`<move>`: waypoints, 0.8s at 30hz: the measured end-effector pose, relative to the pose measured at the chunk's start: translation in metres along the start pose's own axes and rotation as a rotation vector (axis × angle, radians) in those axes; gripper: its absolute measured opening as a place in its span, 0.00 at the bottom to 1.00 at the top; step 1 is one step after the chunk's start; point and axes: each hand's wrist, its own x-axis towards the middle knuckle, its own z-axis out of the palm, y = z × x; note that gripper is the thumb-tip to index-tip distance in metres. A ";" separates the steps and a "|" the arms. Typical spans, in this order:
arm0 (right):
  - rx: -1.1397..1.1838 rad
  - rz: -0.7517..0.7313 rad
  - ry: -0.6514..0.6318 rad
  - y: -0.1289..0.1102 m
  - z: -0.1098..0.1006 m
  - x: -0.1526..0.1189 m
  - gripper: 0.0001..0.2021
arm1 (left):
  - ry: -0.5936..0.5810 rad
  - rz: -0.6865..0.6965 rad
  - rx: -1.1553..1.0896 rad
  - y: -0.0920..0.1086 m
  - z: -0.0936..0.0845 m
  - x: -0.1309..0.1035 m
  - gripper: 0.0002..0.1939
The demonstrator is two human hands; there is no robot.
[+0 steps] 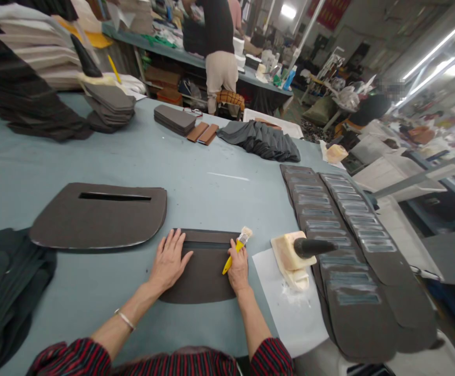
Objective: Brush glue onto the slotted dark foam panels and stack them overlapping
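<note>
A dark brown panel (207, 277) with a rounded lower edge lies flat on the table in front of me. Along its top runs a folded strip (212, 237). My left hand (169, 259) rests on the panel's left side, fingers stretched out and thumb apart. At the right edge, my right hand (238, 267) grips a yellow-handled brush (235, 253), its pale bristles pointing up and away; the fingertips also touch the panel. Left of it lies a larger brown panel (102, 219) with a long slot. A pale block with a black handle (290, 253) stands on white paper (286, 318) to the right.
Overlapping slotted panels (352, 308) cover the table's right side. Dark fabric (8, 292) lies at the left. Further back are stacked grey pieces (175, 119), brown pieces (203, 132) and a fanned dark pile (261, 138). A person (219, 52) stands at another bench.
</note>
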 end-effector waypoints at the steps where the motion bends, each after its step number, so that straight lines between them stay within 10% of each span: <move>1: -0.016 -0.002 -0.017 0.001 0.002 0.001 0.11 | -0.010 0.009 0.014 -0.002 0.004 0.000 0.33; 19: -0.083 -0.120 -0.012 0.033 0.024 0.008 0.15 | -0.039 -0.042 0.053 -0.015 0.010 0.007 0.37; 24: -0.170 -0.174 0.042 0.050 0.023 0.031 0.16 | -0.011 -0.007 -0.077 -0.013 -0.021 0.013 0.32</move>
